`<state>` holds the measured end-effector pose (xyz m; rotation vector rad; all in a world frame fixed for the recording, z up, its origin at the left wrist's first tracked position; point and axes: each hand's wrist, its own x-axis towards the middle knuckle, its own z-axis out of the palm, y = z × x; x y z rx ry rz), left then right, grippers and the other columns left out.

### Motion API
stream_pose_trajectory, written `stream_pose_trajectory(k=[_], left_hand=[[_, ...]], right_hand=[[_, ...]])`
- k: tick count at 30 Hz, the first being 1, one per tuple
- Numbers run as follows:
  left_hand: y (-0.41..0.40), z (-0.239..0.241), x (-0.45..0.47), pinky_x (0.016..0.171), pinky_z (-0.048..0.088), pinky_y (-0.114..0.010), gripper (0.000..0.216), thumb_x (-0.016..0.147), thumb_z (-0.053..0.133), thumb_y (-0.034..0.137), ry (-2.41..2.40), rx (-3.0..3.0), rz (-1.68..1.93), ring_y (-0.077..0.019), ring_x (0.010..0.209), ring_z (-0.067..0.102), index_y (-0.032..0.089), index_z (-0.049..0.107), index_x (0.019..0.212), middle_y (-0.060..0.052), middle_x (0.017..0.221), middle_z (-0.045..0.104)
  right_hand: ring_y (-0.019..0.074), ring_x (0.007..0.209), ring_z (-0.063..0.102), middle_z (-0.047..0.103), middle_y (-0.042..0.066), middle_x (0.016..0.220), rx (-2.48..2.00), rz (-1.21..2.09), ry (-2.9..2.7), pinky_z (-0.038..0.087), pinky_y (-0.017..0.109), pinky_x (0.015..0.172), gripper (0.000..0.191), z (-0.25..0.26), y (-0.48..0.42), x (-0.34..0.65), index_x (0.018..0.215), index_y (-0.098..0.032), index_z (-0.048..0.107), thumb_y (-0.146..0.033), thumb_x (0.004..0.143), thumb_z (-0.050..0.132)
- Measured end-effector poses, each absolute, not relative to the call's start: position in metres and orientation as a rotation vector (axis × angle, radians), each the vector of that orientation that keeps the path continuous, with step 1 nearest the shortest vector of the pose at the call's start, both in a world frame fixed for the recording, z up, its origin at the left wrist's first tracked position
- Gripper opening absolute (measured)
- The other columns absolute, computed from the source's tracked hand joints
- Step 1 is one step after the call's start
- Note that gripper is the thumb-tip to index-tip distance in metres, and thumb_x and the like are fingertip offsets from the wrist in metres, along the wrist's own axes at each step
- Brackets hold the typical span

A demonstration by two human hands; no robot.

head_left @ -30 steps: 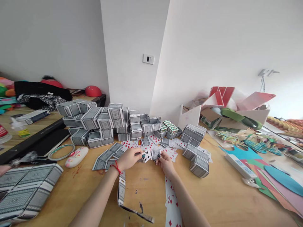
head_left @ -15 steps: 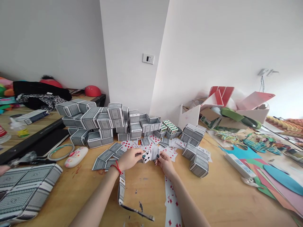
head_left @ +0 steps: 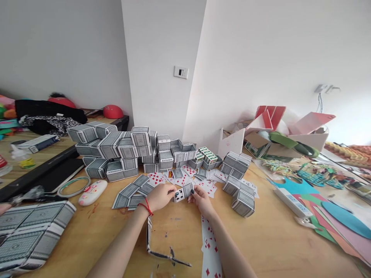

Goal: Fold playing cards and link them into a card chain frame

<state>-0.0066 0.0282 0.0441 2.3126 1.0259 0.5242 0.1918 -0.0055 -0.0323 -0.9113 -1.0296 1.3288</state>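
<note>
Both of my hands meet over the wooden table [head_left: 275,239], pinching a small bundle of playing cards [head_left: 183,191] between them. My left hand [head_left: 161,196], with a red string at the wrist, grips the bundle's left side, where a black spade card faces up. My right hand [head_left: 200,199], nails painted dark, holds the right side with its patterned card back. Loose cards [head_left: 136,189] lie scattered just behind my hands. Beyond them stands a wall of cubes made of folded cards [head_left: 121,148].
More card cubes [head_left: 240,193] sit right of my hands. Strips of joined cards [head_left: 210,251] run under my forearms. A large card block [head_left: 26,231] lies at left, next to a tape ring [head_left: 70,186] and a pink mouse-shaped object [head_left: 92,192]. Coloured paper and a power strip [head_left: 291,201] are at right.
The bundle has turned a little in my hands and sits slightly lower; the spade card now faces more to the left. My hands stay in place.
</note>
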Motion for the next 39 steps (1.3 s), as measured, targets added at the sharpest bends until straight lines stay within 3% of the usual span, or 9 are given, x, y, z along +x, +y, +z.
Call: stream_pose_trajectory(k=[5,12,18,23,31,35,39], left_hand=[[0.028,0.044,-0.006,0.066,0.038,-0.024,0.026,0.079,0.039,0.03,1.01,2.312,0.563,-0.0163,0.074,0.056,0.02,0.062,0.075,-0.002,0.079,0.065],[0.032,0.041,-0.007,0.07,0.04,-0.024,0.015,0.072,0.05,0.027,1.024,2.191,0.597,-0.0163,0.078,0.058,0.02,0.061,0.079,-0.001,0.082,0.066],[0.032,0.039,-0.007,0.072,0.042,-0.025,0.014,0.071,0.051,0.026,1.014,2.175,0.59,-0.0162,0.08,0.058,0.02,0.06,0.081,-0.002,0.083,0.066],[0.03,0.038,-0.006,0.076,0.043,-0.024,0.018,0.071,0.049,0.017,0.943,2.134,0.635,-0.0148,0.083,0.058,0.02,0.059,0.085,-0.002,0.088,0.065],[0.029,0.038,-0.007,0.076,0.046,-0.024,0.029,0.068,0.042,0.006,0.802,2.032,0.677,-0.0127,0.081,0.059,0.019,0.058,0.089,-0.002,0.086,0.064],[0.029,0.039,-0.007,0.077,0.046,-0.025,0.031,0.067,0.041,0.005,0.793,2.002,0.678,-0.0129,0.083,0.059,0.018,0.058,0.09,-0.003,0.088,0.064],[0.03,0.041,-0.007,0.079,0.046,-0.026,0.027,0.07,0.041,0.009,0.805,1.98,0.729,-0.0142,0.088,0.058,0.017,0.059,0.088,-0.004,0.092,0.064]], right_hand=[[0.0143,0.055,0.057,0.058,0.001,0.066,-0.957,1.308,-1.144,0.046,0.028,0.054,0.029,-0.031,-0.007,0.187,0.081,-0.02,0.052,-0.045,0.069,0.06],[0.0112,0.047,0.051,0.056,-0.002,0.055,-1.114,1.169,-1.386,0.04,0.024,0.047,0.024,-0.031,-0.011,0.178,0.076,-0.019,0.056,-0.043,0.076,0.052],[0.0096,0.043,0.043,0.051,-0.004,0.051,-1.229,0.942,-1.464,0.032,0.021,0.042,0.016,-0.035,-0.012,0.174,0.072,-0.019,0.056,-0.033,0.068,0.062],[0.0099,0.046,0.043,0.05,-0.006,0.057,-1.311,0.792,-1.43,0.033,0.021,0.044,0.049,-0.035,-0.015,0.163,0.101,-0.021,0.045,-0.029,0.059,0.07],[0.0106,0.047,0.044,0.049,-0.007,0.056,-1.535,0.581,-1.491,0.031,0.02,0.045,0.036,-0.031,-0.016,0.157,0.08,-0.021,0.043,-0.032,0.057,0.068],[0.0142,0.056,0.052,0.058,-0.003,0.067,-1.569,0.547,-1.526,0.036,0.023,0.051,0.041,-0.033,-0.016,0.156,0.083,-0.022,0.045,-0.032,0.053,0.071],[0.0156,0.061,0.052,0.058,-0.001,0.071,-1.571,0.516,-1.539,0.037,0.024,0.054,0.046,-0.033,-0.018,0.155,0.091,-0.022,0.047,-0.032,0.053,0.072]])
